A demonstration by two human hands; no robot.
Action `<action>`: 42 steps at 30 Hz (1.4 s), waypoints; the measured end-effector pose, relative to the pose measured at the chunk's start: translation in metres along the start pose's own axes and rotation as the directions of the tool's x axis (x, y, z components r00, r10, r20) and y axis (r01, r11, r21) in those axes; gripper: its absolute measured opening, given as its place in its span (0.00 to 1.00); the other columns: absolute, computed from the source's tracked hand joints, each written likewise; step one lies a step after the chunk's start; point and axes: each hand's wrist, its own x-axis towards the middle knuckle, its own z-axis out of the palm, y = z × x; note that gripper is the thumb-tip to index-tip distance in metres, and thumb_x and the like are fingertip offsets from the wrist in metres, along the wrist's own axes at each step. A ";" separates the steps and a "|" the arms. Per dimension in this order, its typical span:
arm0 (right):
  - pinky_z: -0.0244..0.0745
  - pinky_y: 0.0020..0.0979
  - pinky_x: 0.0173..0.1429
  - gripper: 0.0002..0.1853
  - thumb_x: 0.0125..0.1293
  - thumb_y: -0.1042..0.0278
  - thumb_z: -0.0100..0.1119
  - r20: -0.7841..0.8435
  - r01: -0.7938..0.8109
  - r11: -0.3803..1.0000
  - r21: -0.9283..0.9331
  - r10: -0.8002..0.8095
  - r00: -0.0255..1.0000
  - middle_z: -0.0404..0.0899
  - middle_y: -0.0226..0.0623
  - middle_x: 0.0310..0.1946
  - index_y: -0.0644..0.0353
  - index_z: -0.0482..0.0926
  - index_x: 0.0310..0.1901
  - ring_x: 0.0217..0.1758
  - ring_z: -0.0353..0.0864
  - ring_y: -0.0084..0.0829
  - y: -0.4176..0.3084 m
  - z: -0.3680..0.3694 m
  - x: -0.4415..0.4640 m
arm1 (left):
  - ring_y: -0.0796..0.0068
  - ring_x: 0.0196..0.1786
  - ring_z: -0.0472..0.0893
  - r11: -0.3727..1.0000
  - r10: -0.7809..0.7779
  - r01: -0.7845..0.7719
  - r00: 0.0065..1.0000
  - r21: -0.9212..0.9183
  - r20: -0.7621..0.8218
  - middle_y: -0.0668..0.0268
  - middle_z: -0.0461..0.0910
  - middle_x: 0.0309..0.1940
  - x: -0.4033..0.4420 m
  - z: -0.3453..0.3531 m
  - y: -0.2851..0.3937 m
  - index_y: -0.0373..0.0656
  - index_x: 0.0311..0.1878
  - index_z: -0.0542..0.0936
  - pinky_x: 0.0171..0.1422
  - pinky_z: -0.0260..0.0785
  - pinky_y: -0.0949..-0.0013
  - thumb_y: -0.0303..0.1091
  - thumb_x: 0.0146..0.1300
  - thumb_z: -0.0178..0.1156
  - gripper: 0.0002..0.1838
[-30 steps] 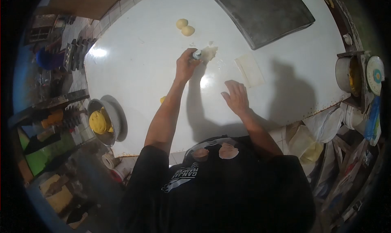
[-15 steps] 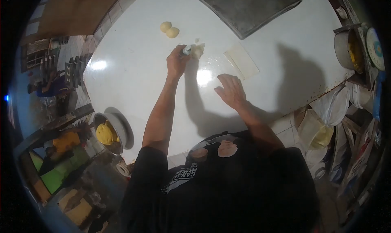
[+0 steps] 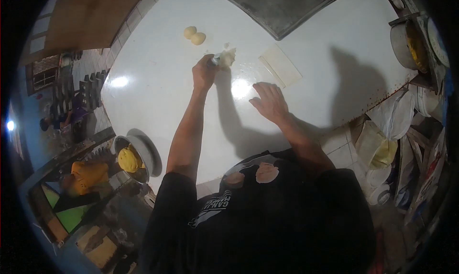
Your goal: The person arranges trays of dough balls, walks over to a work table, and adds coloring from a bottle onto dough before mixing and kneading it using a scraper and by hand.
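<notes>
My left hand [image 3: 204,73] is closed around a small object with a whitish end [image 3: 216,59], mostly hidden by the fingers; I cannot make out its kind. Right beside that end, a pale, ragged lump of dough [image 3: 228,58] lies on the white table [image 3: 158,87]. Two round dough balls [image 3: 190,32] sit touching each other just beyond. My right hand [image 3: 270,101] holds nothing, palm down over the table with its fingers stretched out. Past its fingertips lies a flat, cream-coloured rectangular piece [image 3: 282,66].
A dark grey tray [image 3: 282,8] covers the far side of the table. At the left edge stands a metal bowl [image 3: 152,152] with yellow dough [image 3: 129,159]. A pot [image 3: 400,46] is at the right, above white sacks [image 3: 392,113]. Another person [image 3: 67,118] is in the left background.
The whole view has shifted slightly. Both hands keep nearly the same places on the table, the left still closed on the object beside the pale lump.
</notes>
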 end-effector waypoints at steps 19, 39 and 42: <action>0.71 0.45 0.69 0.30 0.71 0.48 0.69 -0.024 0.018 1.000 -0.001 -0.018 1.000 0.78 0.39 0.61 0.56 0.75 0.68 0.64 0.75 0.41 0.002 0.005 -0.001 | 0.56 0.46 0.91 0.998 -0.025 0.024 0.999 0.066 0.021 0.54 0.91 0.44 -0.001 0.008 -0.003 0.42 0.59 0.86 0.52 0.82 0.59 0.32 0.58 0.77 0.24; 0.71 0.44 0.69 0.31 0.69 0.49 0.70 -0.014 0.013 1.000 -0.018 -0.013 1.000 0.77 0.39 0.61 0.55 0.74 0.68 0.64 0.75 0.41 0.001 0.003 0.000 | 0.65 0.43 0.90 0.997 -0.041 0.039 0.999 0.071 0.021 0.59 0.91 0.42 0.003 0.011 0.000 0.41 0.59 0.87 0.53 0.82 0.64 0.31 0.55 0.79 0.26; 0.71 0.44 0.69 0.31 0.69 0.49 0.70 -0.009 0.016 1.000 -0.024 -0.016 1.000 0.77 0.39 0.62 0.56 0.74 0.68 0.64 0.75 0.42 0.002 0.003 0.000 | 0.62 0.46 0.90 0.997 -0.047 0.044 0.998 0.069 0.034 0.57 0.91 0.44 0.002 0.009 0.003 0.41 0.59 0.86 0.53 0.82 0.62 0.32 0.57 0.77 0.25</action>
